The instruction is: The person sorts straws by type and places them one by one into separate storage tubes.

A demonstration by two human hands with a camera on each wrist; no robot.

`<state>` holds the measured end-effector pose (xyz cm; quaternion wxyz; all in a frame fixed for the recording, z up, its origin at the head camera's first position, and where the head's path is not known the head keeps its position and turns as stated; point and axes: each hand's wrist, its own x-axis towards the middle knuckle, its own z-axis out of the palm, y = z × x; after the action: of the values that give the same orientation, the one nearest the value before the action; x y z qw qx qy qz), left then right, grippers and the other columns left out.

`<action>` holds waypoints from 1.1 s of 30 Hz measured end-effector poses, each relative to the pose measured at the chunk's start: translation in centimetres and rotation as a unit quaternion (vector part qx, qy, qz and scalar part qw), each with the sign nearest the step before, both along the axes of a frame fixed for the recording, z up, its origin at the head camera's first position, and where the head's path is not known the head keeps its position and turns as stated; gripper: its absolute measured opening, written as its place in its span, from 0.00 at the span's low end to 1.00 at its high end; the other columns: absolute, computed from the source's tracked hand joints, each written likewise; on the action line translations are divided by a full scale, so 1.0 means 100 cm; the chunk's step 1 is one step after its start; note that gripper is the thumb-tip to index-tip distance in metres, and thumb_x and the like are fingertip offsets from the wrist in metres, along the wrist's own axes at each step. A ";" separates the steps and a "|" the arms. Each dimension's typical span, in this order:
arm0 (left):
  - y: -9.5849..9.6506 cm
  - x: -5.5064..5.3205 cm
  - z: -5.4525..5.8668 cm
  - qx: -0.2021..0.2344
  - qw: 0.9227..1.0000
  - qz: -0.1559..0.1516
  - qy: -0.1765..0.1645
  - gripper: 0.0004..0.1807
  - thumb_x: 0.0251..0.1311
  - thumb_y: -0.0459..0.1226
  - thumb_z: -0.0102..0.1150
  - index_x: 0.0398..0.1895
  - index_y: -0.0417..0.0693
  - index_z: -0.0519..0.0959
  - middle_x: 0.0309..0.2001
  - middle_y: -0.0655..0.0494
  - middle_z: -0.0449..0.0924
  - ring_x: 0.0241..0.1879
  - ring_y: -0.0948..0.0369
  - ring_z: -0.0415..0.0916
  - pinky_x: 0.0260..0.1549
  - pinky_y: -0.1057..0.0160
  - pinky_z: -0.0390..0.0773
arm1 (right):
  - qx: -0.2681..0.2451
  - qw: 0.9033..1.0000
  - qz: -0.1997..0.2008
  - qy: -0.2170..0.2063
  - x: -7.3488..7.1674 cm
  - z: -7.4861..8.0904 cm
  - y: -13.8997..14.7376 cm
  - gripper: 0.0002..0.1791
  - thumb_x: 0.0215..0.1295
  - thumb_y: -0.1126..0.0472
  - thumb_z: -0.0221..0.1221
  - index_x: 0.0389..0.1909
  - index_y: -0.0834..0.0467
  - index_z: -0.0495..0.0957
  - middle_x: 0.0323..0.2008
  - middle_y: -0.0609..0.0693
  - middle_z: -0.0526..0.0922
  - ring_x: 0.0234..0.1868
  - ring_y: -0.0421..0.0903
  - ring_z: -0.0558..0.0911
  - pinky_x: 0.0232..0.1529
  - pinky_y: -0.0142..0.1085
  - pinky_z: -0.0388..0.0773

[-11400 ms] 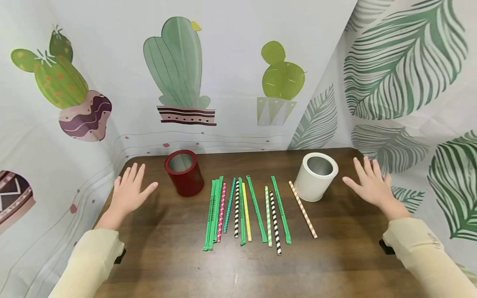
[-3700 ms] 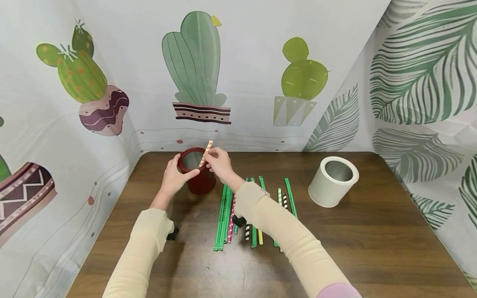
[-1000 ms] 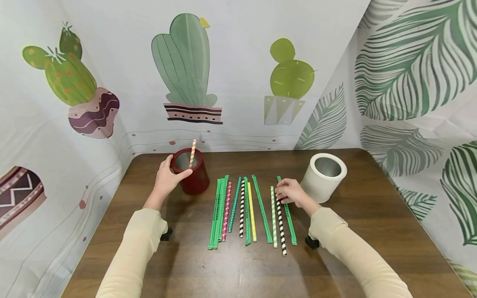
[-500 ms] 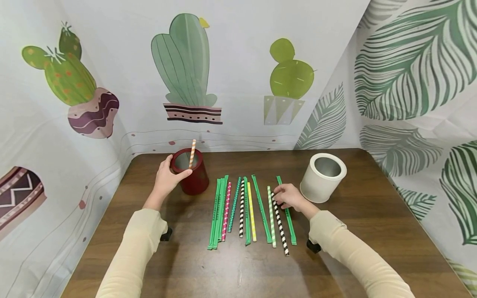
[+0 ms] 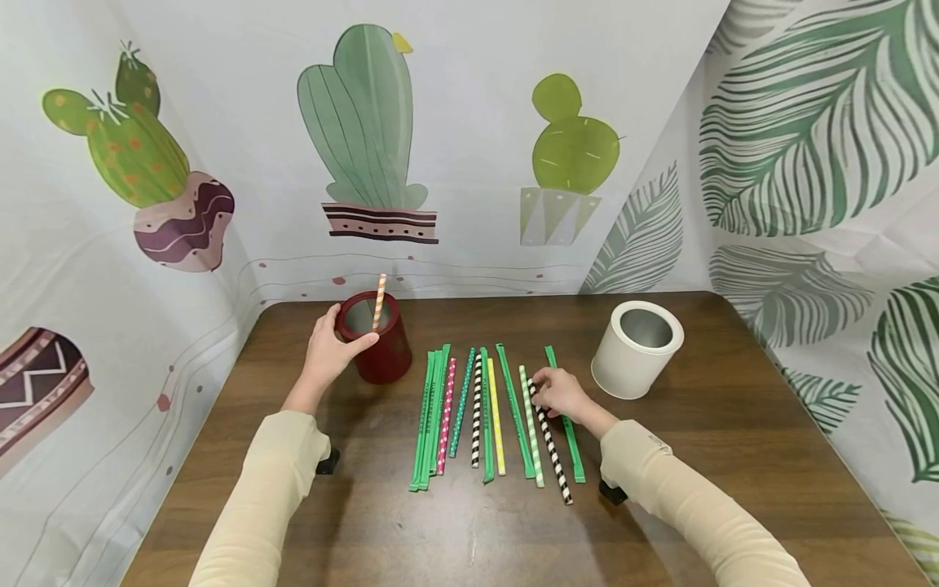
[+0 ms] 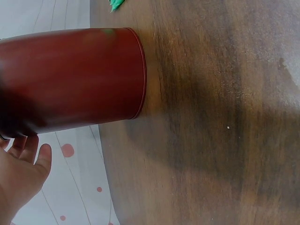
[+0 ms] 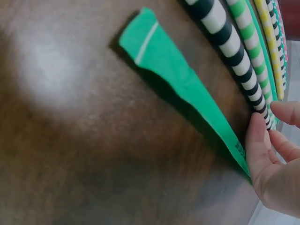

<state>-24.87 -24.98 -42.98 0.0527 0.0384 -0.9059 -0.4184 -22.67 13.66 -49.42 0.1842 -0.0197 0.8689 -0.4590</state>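
Note:
In the head view, my left hand (image 5: 326, 355) holds the left side of a red can (image 5: 385, 350), thumb at its front rim. An orange-and-white striped straw (image 5: 379, 303) stands tilted in that can. The left wrist view shows the can's red wall (image 6: 84, 79) beside my fingers. Over the right end of the straw row, my right hand (image 5: 566, 394) pinches the upper end of a black-and-white striped straw (image 5: 553, 456), which lies on the table. A green-and-white striped straw (image 5: 531, 424) lies just left of it. Partly under my right hand is a green wrapped straw (image 5: 572, 448).
Further left in the row lie several green wrapped straws (image 5: 421, 424), a pink dotted straw (image 5: 446, 416), a teal dotted one (image 5: 461, 403), another black-and-white one (image 5: 477, 408) and a yellow one (image 5: 495, 416). A white can (image 5: 634, 359) stands upright at the right on the brown table (image 5: 411, 538).
The orange-and-white straw went from beside the white can into the red can. My right hand moved to the black-and-white straw; its upper end and the green-and-white straw's shifted left.

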 end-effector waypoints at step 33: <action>0.002 0.001 0.004 -0.006 1.000 -0.001 -0.002 0.56 0.39 0.60 0.62 0.68 0.45 0.47 0.65 0.42 0.50 0.63 0.45 0.51 0.55 0.43 0.59 | 0.016 1.000 0.011 -0.012 -0.006 0.009 -0.008 0.18 0.54 0.67 0.53 0.48 0.63 0.69 0.12 0.47 0.64 0.11 0.40 0.64 0.14 0.32 0.70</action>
<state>-24.77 -24.83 -42.60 0.0508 0.0375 -0.9087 -0.4127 -23.29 12.83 -48.53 0.1997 -0.0211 0.8736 -0.4432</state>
